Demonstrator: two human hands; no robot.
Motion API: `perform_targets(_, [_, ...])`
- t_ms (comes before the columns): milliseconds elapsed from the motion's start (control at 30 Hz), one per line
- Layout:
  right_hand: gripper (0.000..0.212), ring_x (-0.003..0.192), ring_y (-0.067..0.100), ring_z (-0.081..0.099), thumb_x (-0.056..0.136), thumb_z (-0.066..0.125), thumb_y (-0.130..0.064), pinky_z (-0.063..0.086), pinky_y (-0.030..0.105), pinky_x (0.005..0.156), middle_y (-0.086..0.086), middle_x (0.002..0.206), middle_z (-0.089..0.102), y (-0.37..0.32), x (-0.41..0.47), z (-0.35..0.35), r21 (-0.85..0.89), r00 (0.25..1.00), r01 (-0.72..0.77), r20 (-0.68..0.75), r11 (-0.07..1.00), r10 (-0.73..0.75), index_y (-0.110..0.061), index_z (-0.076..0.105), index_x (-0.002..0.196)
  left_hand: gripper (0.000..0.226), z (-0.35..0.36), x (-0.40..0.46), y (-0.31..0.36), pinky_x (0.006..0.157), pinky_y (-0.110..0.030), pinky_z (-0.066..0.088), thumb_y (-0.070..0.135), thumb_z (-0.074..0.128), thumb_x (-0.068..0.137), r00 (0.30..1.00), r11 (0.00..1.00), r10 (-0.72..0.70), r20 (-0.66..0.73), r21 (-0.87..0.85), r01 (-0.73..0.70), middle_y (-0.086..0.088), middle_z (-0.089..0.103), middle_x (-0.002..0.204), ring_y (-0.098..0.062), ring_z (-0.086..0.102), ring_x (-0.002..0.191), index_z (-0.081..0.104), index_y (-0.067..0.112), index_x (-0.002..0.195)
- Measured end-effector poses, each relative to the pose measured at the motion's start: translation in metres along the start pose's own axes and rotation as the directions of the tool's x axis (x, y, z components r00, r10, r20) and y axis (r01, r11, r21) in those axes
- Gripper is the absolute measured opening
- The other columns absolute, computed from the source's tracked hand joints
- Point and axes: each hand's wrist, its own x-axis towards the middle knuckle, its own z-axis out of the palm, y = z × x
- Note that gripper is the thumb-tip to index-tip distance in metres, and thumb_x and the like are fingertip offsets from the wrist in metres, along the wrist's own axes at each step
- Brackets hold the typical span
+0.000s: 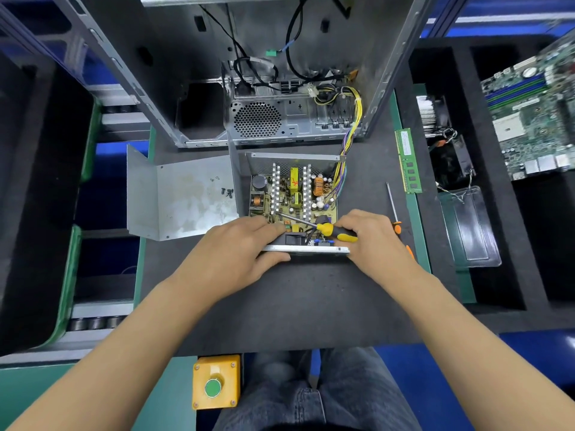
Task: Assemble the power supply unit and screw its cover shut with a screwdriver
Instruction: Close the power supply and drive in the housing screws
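Two hands are at work on the open power supply unit [292, 197], which sits in the middle of the dark table [280, 306], just in front of the big computer case [258, 88]. Our left hand [236, 250] holds the near wall of the unit, with the fingers curled over the top edge and the thumb pressed on the outside. Our right hand [370, 241] grips the yellow and black screwdriver [323, 227]. Its metal shaft slants left and down onto the green circuit board [295, 194] inside the unit. We cannot see the very tip, as it is small and partly hidden by the left fingers.

The grey metal cover [183, 197] lies flat on the table, just left of the unit. A few small black screws [227, 191] rest on it near its right edge. A bunch of yellow and purple wires [348, 150] runs from the unit up into the case. To the right of our right hand lies a second screwdriver [393, 209] with an orange handle. Farther right we see a green memory stick [408, 160].
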Motion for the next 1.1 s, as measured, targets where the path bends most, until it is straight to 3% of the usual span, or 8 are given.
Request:
perform_targets(300, [0.039, 0.072, 0.029, 0.042, 0.082, 0.064, 0.005, 0.024, 0.031, 0.054, -0.006, 0.067, 0.037, -0.001, 0.011, -0.003, -0.097, 0.984, -0.086, 0.147, 0.992, 0.1, -0.022, 0.041, 0.065, 0.043, 0.0, -0.001, 0.001, 0.064, -0.041, 0.054, 0.041, 0.067, 0.093, 1.0, 1.0, -0.017, 0.018, -0.005, 0.017, -0.006, 0.065, 0.093, -0.03, 0.064, 0.086, 0.066, 0.012, 0.125])
perform_targets(367, [0.037, 0.07, 0.025, 0.04, 0.084, 0.07, -0.001, 0.024, 0.03, 0.054, -0.009, 0.065, 0.04, 0.001, 0.008, -0.004, -0.043, 0.989, -0.085, 0.116, 0.995, 0.089, -0.026, 0.052, 0.064, 0.045, 0.001, 0.0, 0.001, 0.066, -0.042, 0.054, 0.041, 0.065, 0.094, 1.0, 1.0, -0.015, 0.026, -0.005, 0.015, -0.008, 0.065, 0.094, -0.032, 0.063, 0.089, 0.064, 0.012, 0.129])
perform_targets(433, [0.012, 0.065, 0.018, 0.044, 0.084, 0.077, -0.011, 0.027, 0.021, 0.055, -0.008, 0.067, 0.048, 0.004, 0.005, -0.006, 0.017, 0.997, -0.062, 0.053, 0.998, 0.061, -0.017, 0.068, 0.077, 0.051, 0.001, -0.002, 0.001, 0.073, -0.045, 0.055, 0.043, 0.063, 0.095, 0.998, 1.0, -0.027, 0.053, -0.014, 0.027, -0.009, 0.066, 0.101, -0.032, 0.062, 0.096, 0.06, 0.013, 0.136])
perform_targets(533, [0.016, 0.067, 0.004, 0.051, 0.08, 0.082, -0.023, 0.036, 0.012, 0.061, -0.008, 0.064, 0.054, 0.007, -0.005, -0.01, 0.109, 0.994, -0.102, -0.037, 0.989, 0.107, -0.02, 0.065, 0.077, 0.059, 0.0, -0.007, -0.001, 0.082, -0.046, 0.056, 0.044, 0.067, 0.092, 0.998, 0.997, -0.051, 0.04, -0.05, 0.053, -0.009, 0.069, 0.114, -0.031, 0.063, 0.107, 0.057, 0.012, 0.141])
perform_targets(667, [0.014, 0.07, 0.004, 0.05, 0.088, 0.068, -0.038, 0.038, 0.011, 0.061, -0.014, 0.069, 0.058, 0.015, -0.025, -0.015, 0.252, 0.927, -0.233, -0.235, 0.939, 0.293, -0.039, 0.06, 0.076, 0.051, -0.005, -0.019, -0.006, 0.085, -0.036, 0.056, 0.045, 0.065, 0.09, 0.986, 0.992, -0.095, -0.137, -0.097, 0.082, -0.007, 0.072, 0.111, -0.024, 0.065, 0.102, 0.069, 0.006, 0.122])
perform_targets(800, [0.031, 0.064, 0.015, 0.043, 0.094, 0.056, -0.05, 0.038, 0.032, 0.057, -0.001, 0.063, 0.045, 0.016, -0.031, -0.012, 0.265, 0.834, -0.357, -0.341, 0.896, 0.433, -0.028, 0.048, 0.074, 0.021, -0.006, -0.021, -0.039, 0.084, -0.025, 0.048, 0.014, 0.057, 0.099, 0.823, 0.919, -0.389, -0.413, -0.234, 0.317, -0.008, 0.072, 0.099, -0.021, 0.065, 0.09, 0.073, 0.003, 0.107])
perform_targets(933, [0.036, 0.058, 0.014, 0.039, 0.095, 0.056, -0.048, 0.037, 0.037, 0.056, -0.002, 0.058, 0.043, 0.008, -0.031, -0.006, 0.317, 0.807, -0.392, -0.333, 0.864, 0.488, -0.026, 0.044, 0.069, 0.023, 0.005, 0.011, -0.078, 0.087, -0.032, 0.044, 0.007, 0.063, 0.096, 0.772, 0.8, -0.597, -0.218, -0.235, 0.552, -0.017, 0.067, 0.107, -0.035, 0.062, 0.101, 0.073, 0.004, 0.117])
perform_targets(1100, [0.035, 0.057, 0.014, 0.038, 0.095, 0.057, -0.046, 0.033, 0.022, 0.051, 0.001, 0.061, 0.042, 0.005, -0.034, 0.003, 0.321, 0.823, -0.371, -0.32, 0.871, 0.469, -0.023, 0.045, 0.073, 0.02, 0.023, 0.033, -0.096, 0.086, -0.035, 0.044, 0.014, 0.068, 0.094, 0.837, 0.843, -0.533, -0.123, -0.162, 0.513, -0.015, 0.063, 0.104, -0.034, 0.053, 0.105, 0.077, 0.009, 0.111])
